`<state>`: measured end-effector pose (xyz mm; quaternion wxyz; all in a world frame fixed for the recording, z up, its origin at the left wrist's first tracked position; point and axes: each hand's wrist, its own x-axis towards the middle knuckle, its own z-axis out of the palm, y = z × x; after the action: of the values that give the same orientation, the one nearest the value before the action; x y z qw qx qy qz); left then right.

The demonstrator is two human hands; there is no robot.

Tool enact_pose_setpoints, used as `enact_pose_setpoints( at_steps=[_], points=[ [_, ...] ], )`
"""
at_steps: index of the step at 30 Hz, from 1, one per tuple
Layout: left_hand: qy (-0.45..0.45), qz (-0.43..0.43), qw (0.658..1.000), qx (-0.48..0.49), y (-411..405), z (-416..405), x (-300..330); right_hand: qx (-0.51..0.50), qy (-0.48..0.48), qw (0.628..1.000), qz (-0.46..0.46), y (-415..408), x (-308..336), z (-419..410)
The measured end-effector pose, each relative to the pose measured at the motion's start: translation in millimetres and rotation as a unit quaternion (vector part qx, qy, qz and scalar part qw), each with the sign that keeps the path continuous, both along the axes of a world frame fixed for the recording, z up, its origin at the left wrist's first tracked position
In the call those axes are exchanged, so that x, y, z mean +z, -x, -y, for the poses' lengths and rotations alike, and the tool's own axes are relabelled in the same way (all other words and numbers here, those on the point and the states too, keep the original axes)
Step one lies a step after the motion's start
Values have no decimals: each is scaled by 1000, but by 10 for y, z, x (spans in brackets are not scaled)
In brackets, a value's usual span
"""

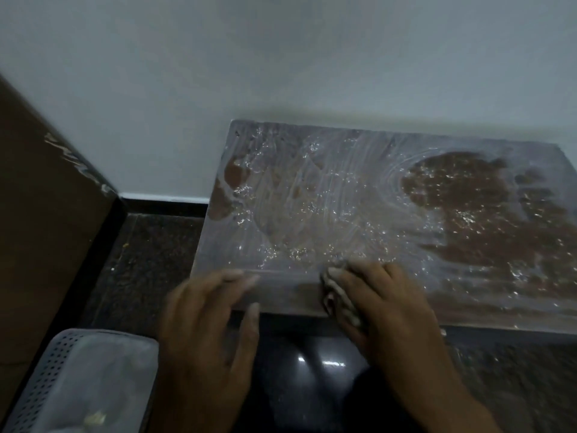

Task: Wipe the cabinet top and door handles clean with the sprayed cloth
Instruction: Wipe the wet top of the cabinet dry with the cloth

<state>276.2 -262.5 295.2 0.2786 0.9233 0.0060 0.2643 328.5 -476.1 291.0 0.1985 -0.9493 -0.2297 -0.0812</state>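
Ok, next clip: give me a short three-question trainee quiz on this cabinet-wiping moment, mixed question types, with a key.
1. True or false: the cloth is held in the left hand.
2. Multiple choice: where does the right hand press the cloth? A) far edge by the wall B) near front edge of the cabinet top C) inside the basket
3. Fill in: the dry-looking brown patch lies on the ____ side of the top.

Key: 1 false; 2 B; 3 right.
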Motion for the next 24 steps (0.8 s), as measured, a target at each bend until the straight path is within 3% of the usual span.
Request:
enact_pose_setpoints(
  at_steps=[4, 8, 11, 14, 16, 21, 24],
  points=[
    [-46, -65, 991, -109, -324, 222, 153, -21, 24, 999, -11, -121, 3, -99],
    [-14, -132, 983, -127, -515, 303, 333, -69, 23, 996, -48, 23, 125, -263],
    [5, -135, 980, -147, -611, 268, 369, -27, 44, 998, -32, 183, 50, -157],
    [18, -136, 980, -141, -600, 253, 287, -107, 7, 994, -20, -110, -11, -91],
    [22, -120, 985, -124, -529, 226, 214, -160, 32, 987, 2, -226, -48, -267],
    [46, -62, 994, -76, -270, 149, 142, -49, 60, 996, 38, 109, -78, -440],
    [75, -50, 994, -56, -43, 149, 182, -79, 58, 994, 46, 14, -56, -171]
  ],
)
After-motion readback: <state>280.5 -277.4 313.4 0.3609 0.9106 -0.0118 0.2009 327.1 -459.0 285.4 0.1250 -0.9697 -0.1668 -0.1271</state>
